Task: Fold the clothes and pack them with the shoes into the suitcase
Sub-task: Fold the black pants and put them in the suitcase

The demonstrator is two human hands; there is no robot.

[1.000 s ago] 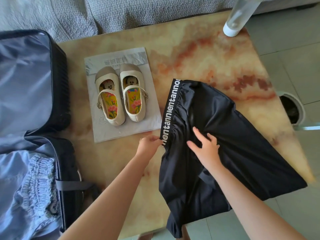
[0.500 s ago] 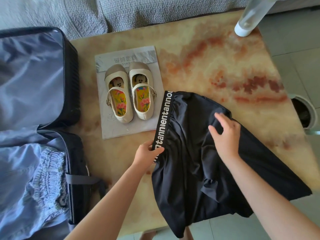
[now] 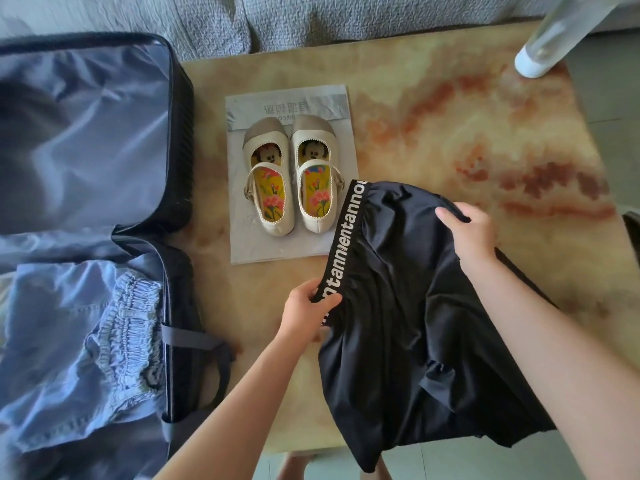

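Note:
A black skirt (image 3: 398, 327) with a lettered black-and-white waistband lies on the marble table (image 3: 450, 126), its hem hanging over the near edge. My left hand (image 3: 308, 306) pinches the near end of the waistband. My right hand (image 3: 471, 233) grips the skirt's far right fold, fingers curled over the fabric. A pair of cream child's shoes (image 3: 291, 178) with floral insoles stands on a grey paper bag (image 3: 332, 109), just left of the waistband. The open suitcase (image 3: 180, 161) lies at the left with a folded light-blue garment (image 3: 79, 327) in its near half.
A clear bottle (image 3: 547, 39) with a white base stands at the table's far right corner. A grey sofa (image 3: 277, 19) runs behind the table. Tiled floor shows at the right, with a dark round thing at the frame's right edge.
My right hand has slid from the skirt's middle to its far right fold and taken hold of it. The left hand keeps its pinch on the waistband. The view has shifted.

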